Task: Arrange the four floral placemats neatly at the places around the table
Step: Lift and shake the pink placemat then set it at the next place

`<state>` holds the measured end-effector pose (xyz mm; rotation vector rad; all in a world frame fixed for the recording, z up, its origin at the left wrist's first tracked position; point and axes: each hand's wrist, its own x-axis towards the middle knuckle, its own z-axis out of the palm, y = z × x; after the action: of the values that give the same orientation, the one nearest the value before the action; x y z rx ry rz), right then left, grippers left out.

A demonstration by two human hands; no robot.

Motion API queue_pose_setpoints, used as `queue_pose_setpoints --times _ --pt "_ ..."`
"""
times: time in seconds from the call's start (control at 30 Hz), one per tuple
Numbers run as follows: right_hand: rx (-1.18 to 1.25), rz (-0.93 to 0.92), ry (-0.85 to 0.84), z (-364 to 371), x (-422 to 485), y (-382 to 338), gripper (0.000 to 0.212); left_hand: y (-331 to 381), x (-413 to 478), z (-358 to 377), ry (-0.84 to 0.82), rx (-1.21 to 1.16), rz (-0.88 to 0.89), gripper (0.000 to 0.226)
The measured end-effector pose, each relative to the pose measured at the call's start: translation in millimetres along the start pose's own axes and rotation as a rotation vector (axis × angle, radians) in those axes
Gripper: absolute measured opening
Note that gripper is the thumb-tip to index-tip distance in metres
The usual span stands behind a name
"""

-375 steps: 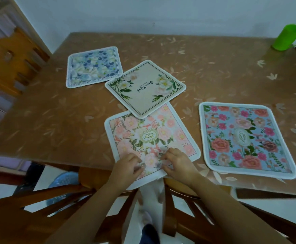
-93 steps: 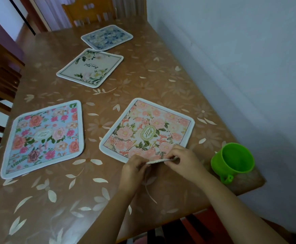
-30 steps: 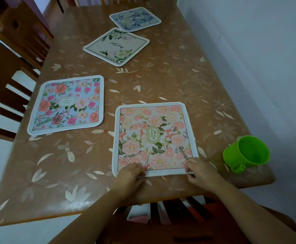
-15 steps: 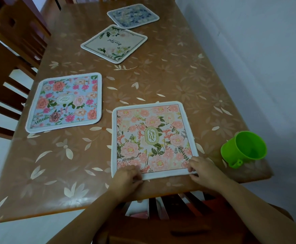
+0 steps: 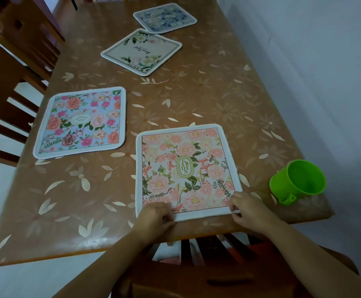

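Note:
A pink "Garden" placemat [image 5: 186, 171] lies flat and square to the near short end of the table. My left hand [image 5: 156, 218] pinches its near left corner and my right hand [image 5: 247, 208] pinches its near right corner. A light blue placemat with pink roses [image 5: 82, 122] lies by the left long edge. A cream placemat with green leaves [image 5: 142, 51] lies turned at an angle in the middle of the far half. A blue-and-white placemat [image 5: 164, 17] lies at the far end, also askew.
The brown table [image 5: 218, 93] has a leaf-patterned cover and its right side runs along a white wall. A green plastic cup [image 5: 297, 181] stands at the near right corner. Wooden chairs [image 5: 9, 82] stand along the left side, and one chair [image 5: 207, 272] is right below my arms.
Over the last seconds the pink placemat was turned from a slant to lie square at the near table end. In the last half second my hands and the mat barely moved.

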<state>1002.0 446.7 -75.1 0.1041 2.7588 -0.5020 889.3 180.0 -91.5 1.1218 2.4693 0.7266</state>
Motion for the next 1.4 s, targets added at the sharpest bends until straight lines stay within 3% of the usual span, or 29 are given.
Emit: queue_pose_setpoints --times 0.17,0.4,0.87,1.07,1.13,1.23,1.4 --pt "0.016 0.0 -0.018 0 -2 -2 0.013 0 -1 -1 0.003 0.018 0.014 0.012" --pt "0.024 0.013 -0.014 1 -2 -2 0.005 -1 -2 -1 0.006 0.014 0.029 0.013" --pt "0.039 0.023 -0.036 0 -2 -3 0.013 -2 -2 2 0.007 0.028 0.044 0.014" --pt "0.027 0.006 0.012 3 -3 0 0.007 -4 -3 7 0.083 0.053 0.07 0.025" --pt "0.011 0.001 0.049 4 -2 2 0.013 -6 -2 8 0.111 0.027 0.046 0.03" --pt "0.012 0.001 0.087 7 3 3 0.043 -10 -1 9 0.101 0.037 0.035 0.043" --pt "-0.086 -0.09 0.033 20 20 -6 0.078 -19 2 16 -0.028 0.161 0.021 0.068"
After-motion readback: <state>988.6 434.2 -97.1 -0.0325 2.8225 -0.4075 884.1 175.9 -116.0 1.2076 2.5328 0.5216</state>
